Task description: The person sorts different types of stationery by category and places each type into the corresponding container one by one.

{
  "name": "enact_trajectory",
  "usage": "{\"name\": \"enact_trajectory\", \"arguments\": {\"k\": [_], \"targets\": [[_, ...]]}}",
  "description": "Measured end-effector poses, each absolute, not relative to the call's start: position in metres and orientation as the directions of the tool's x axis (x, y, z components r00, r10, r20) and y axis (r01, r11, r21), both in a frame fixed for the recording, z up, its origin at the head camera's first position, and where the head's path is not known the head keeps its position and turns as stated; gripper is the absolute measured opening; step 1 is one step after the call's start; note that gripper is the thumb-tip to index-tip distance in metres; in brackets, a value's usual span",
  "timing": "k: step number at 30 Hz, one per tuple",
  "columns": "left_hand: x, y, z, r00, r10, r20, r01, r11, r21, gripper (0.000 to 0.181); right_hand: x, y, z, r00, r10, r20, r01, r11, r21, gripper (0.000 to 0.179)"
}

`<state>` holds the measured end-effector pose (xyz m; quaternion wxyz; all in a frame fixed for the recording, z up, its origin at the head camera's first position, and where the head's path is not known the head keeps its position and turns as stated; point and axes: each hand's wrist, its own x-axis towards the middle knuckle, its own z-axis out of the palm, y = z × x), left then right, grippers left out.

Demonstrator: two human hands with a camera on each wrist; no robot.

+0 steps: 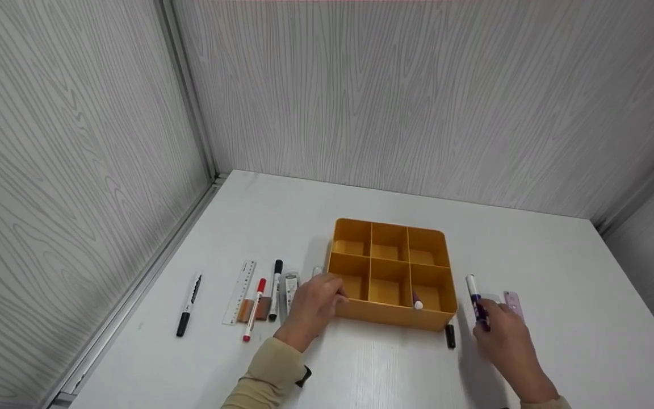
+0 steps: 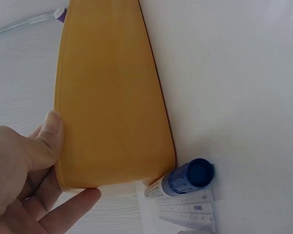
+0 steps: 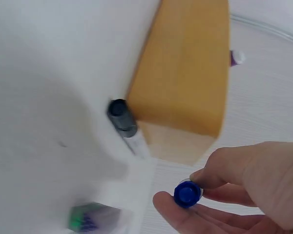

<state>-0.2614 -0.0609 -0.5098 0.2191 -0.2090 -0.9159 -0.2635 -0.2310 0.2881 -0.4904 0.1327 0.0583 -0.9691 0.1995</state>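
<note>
A yellow six-compartment box (image 1: 389, 313) stands on the white table. At its front left corner, my left hand (image 1: 317, 301) grips the rim between thumb and fingers. My right hand (image 1: 503, 332) is to the right of the box and pinches a white marker with a purple label (image 1: 476, 298); its blue end (image 3: 187, 194) faces the right wrist camera. Inside the front right compartment leans a purple item with a white end (image 1: 418, 304), mostly hidden by the wall. A black-capped marker (image 3: 121, 117) lies beside the box's front right corner.
Left of the box lie a clear ruler (image 1: 240, 289), a red-capped marker (image 1: 261, 287), a black-capped marker (image 1: 277, 278), brown blocks (image 1: 263, 309) and a separate black-and-white pen (image 1: 183, 321). A blue-capped marker (image 2: 195, 174) touches the box's side. A pink item (image 1: 513, 304) lies past my right hand.
</note>
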Motion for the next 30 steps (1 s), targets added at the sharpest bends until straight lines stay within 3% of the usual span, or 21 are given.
{"name": "enact_trajectory", "arguments": {"k": [11, 20, 30], "targets": [[-0.262, -0.062, -0.51, -0.822, 0.267, 0.502, 0.49, 0.782, 0.386, 0.011, -0.231, 0.267, -0.468, -0.911, -0.146, 0.386, -0.313, 0.854, -0.416, 0.036], [-0.262, -0.061, -0.51, -0.821, 0.268, 0.504, 0.491, 0.782, 0.383, 0.01, -0.243, 0.251, -0.451, -0.97, -0.212, 0.115, -0.239, 0.785, -0.572, 0.027], [-0.262, -0.061, -0.509, -0.831, 0.269, 0.488, 0.478, 0.793, 0.377, 0.009, -0.262, 0.236, -0.444, -0.961, -0.262, -0.088, -0.176, 0.827, -0.534, 0.022]]}}
